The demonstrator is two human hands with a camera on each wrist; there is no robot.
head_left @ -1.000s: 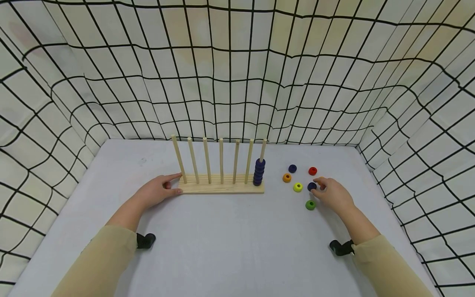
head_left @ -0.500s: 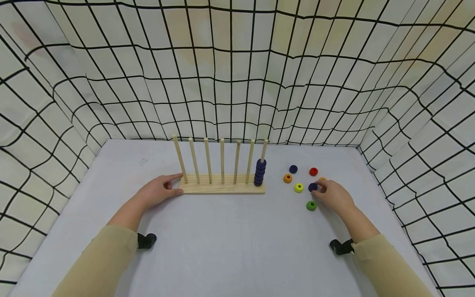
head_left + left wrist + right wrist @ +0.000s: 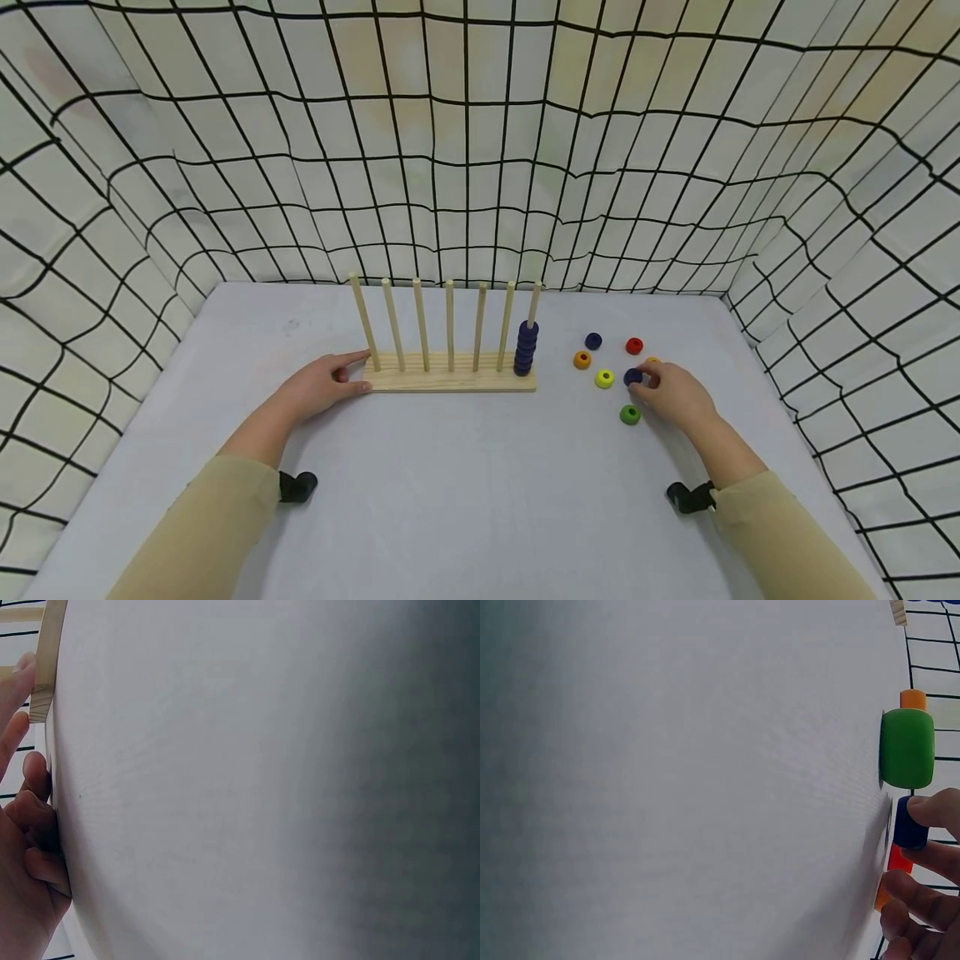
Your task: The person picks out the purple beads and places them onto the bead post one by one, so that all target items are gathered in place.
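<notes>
A wooden peg rack with several upright pegs stands toward the back of the table; dark blue beads are stacked on its rightmost peg. My left hand holds the left end of its base between thumb and index finger, the other fingers curled in. On the right, my right hand pinches a dark blue bead between thumb and fingertips, at or just above the tabletop. Around it lie a green bead, a yellow bead, and a red bead.
An orange bead and another dark blue bead lie between rack and right hand. A second orange bead is partly hidden behind the right hand. Black netting over pale walls borders the white table at back and sides.
My right thumb and finger, a little apart around the dark blue bead a second ago, have closed on it. The left hand and rack stay in place.
</notes>
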